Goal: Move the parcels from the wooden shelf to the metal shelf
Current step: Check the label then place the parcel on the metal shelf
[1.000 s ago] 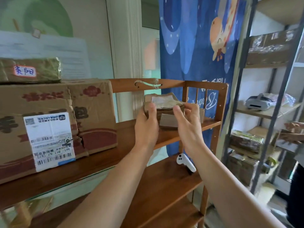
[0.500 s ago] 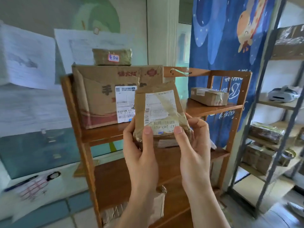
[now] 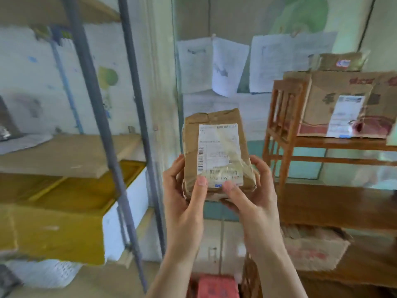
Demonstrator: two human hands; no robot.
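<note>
Left hand [image 3: 184, 190] and right hand [image 3: 251, 192] clamped on the lower end of the small brown parcel [image 3: 217, 151], thumbs on its label, fingers behind. Held upright in mid-air between the metal shelf [image 3: 96, 117] and the wooden shelf [image 3: 285, 134]. Probably light, taped paper slightly soft and slick; best gripped by the edges. Forearms raised, wrists straight.
</note>
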